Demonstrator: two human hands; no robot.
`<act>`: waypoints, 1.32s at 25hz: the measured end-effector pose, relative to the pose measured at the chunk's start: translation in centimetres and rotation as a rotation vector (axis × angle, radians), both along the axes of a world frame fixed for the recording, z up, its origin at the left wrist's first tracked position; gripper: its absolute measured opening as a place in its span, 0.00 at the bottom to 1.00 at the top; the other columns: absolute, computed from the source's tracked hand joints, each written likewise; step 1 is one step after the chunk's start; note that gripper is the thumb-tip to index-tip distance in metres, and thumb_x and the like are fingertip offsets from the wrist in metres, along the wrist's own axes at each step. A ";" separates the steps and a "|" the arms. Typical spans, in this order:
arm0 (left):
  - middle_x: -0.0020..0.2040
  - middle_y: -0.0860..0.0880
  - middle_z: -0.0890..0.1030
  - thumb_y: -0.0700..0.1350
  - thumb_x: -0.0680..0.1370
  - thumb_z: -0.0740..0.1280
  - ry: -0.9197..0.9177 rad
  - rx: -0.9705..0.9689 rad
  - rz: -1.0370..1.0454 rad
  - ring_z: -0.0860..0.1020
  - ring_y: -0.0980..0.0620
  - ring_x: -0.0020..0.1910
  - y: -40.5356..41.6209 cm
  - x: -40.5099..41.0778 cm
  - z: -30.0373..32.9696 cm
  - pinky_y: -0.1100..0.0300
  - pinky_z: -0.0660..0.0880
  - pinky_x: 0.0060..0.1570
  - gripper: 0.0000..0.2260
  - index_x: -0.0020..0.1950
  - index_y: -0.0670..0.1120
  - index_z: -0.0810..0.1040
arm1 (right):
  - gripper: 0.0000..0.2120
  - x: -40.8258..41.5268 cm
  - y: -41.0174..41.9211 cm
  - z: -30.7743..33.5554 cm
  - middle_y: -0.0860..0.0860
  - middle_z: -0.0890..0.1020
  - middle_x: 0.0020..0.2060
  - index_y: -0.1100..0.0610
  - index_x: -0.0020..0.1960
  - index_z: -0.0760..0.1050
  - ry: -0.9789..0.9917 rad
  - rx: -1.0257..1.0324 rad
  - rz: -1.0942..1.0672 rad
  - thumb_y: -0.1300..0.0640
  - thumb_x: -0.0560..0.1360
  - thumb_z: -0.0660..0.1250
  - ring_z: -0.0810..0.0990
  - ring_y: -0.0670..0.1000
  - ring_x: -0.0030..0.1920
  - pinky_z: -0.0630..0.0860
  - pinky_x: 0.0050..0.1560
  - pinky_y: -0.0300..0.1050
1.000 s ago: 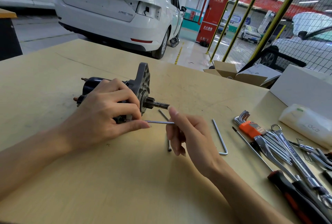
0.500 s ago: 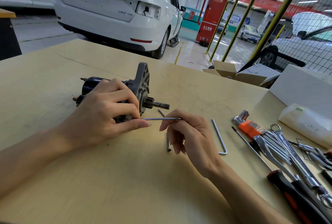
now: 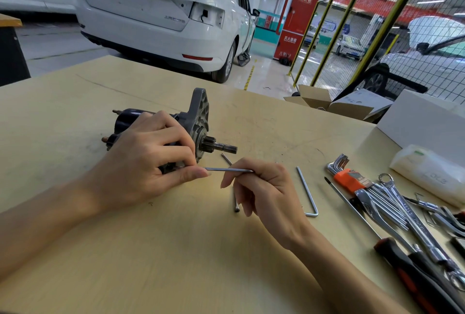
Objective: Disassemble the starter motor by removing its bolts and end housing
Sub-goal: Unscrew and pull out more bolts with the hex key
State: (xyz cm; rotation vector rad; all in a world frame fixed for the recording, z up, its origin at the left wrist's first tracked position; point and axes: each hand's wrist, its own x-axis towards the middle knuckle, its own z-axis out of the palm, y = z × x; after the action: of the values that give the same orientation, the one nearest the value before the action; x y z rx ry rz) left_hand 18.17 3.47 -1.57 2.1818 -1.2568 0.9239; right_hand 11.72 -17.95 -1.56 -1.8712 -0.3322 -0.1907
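Head view: the starter motor (image 3: 161, 135) is seen lying on its side on the pale wooden table (image 3: 176, 250), left of centre, its grey end housing (image 3: 200, 115) standing up and the pinion shaft (image 3: 221, 147) pointing right. The motor's body is largely covered by the left hand (image 3: 143, 160), whose fingers are curled over it and grip it, the thumb extended along the near side. A long thin bolt (image 3: 227, 169) is pinched in the fingers of the right hand (image 3: 261, 185); its far end runs into the motor under the left thumb, so the point where it meets the housing is hidden. Another loose bolt (image 3: 235, 200) lies on the table just behind the right hand and is partly blocked by it, with a short length of rod (image 3: 226, 159) visible beyond the knuckles. A single hex key (image 3: 307, 191) is laid just right of the hand. Further right, a set of hex keys in an orange holder (image 3: 348, 179), several spanners (image 3: 412, 220) and a red-and-black screwdriver (image 3: 412, 276) are heaped near the table's edge, beside a white plastic packet (image 3: 427, 172) and a white box (image 3: 425, 122). An open cardboard box (image 3: 329, 103), a white car (image 3: 163, 11) and yellow mesh fencing (image 3: 377, 24) are seen behind.
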 end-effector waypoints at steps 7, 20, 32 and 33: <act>0.42 0.56 0.81 0.57 0.76 0.67 0.020 -0.019 -0.015 0.75 0.51 0.46 0.0 0.0 0.0 0.48 0.70 0.46 0.15 0.37 0.49 0.84 | 0.16 0.0 0.1 -0.2 0.48 0.73 0.24 0.55 0.44 0.80 -0.006 -0.024 -0.078 0.67 0.77 0.56 0.69 0.47 0.24 0.67 0.27 0.37; 0.43 0.57 0.80 0.58 0.75 0.68 0.060 -0.019 -0.021 0.74 0.52 0.46 0.1 0.0 0.1 0.47 0.71 0.47 0.14 0.37 0.50 0.84 | 0.31 -0.3 0.4 0.5 0.54 0.73 0.21 0.61 0.31 0.77 0.047 0.136 0.002 0.43 0.81 0.53 0.70 0.49 0.22 0.66 0.25 0.35; 0.42 0.56 0.80 0.58 0.75 0.67 0.037 0.001 0.001 0.74 0.51 0.47 0.1 0.0 0.1 0.52 0.69 0.49 0.15 0.38 0.50 0.85 | 0.13 -0.5 0.1 0.5 0.53 0.72 0.21 0.61 0.35 0.77 0.004 0.107 0.135 0.59 0.72 0.57 0.68 0.49 0.23 0.65 0.26 0.36; 0.42 0.56 0.80 0.58 0.75 0.67 0.037 -0.001 0.001 0.74 0.52 0.47 0.1 0.0 0.1 0.52 0.69 0.48 0.15 0.38 0.50 0.85 | 0.13 -0.4 0.1 0.4 0.53 0.72 0.21 0.61 0.36 0.78 0.008 0.113 0.138 0.61 0.71 0.56 0.68 0.50 0.23 0.65 0.26 0.36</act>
State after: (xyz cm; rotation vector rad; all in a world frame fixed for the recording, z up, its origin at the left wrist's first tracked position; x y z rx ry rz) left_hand 18.14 3.59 -1.45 2.1896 -1.2377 0.8804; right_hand 11.29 -17.82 -1.14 -1.7302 -0.4348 -0.1056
